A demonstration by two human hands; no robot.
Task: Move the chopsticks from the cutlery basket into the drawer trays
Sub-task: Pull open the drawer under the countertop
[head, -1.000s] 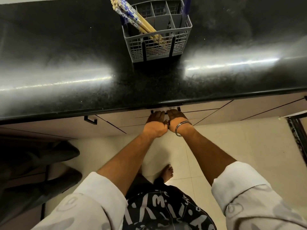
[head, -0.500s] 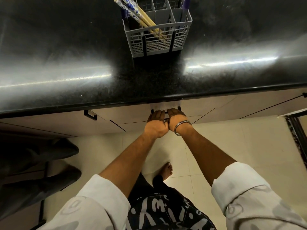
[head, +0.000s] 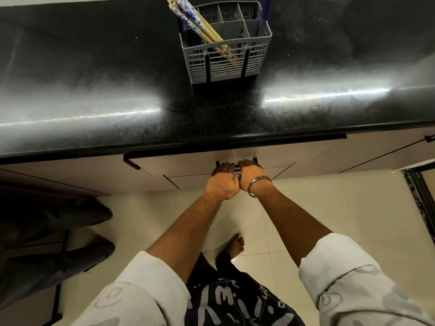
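A grey cutlery basket [head: 226, 64] stands on the black countertop [head: 94, 78] at the top middle. Several chopsticks [head: 195, 22] with blue-and-white patterned tops lean to the left out of its front left compartment. Below the counter edge, the beige drawer front [head: 179, 164] stands slightly out from the cabinet. My left hand [head: 222, 182] and my right hand [head: 251, 175] sit side by side, both curled over the drawer's black handle [head: 236, 167]. The inside of the drawer and its trays are hidden.
Another black handle [head: 130, 162] sits on the drawer face to the left. A dark chair [head: 47, 231] stands at the left over the tiled floor [head: 353, 208]. A dark frame [head: 421, 194] is at the right edge. My bare foot [head: 235, 245] is below the hands.
The drawer front has come a little way out from under the counter with both hands on its handle. The camera view has shifted slightly.
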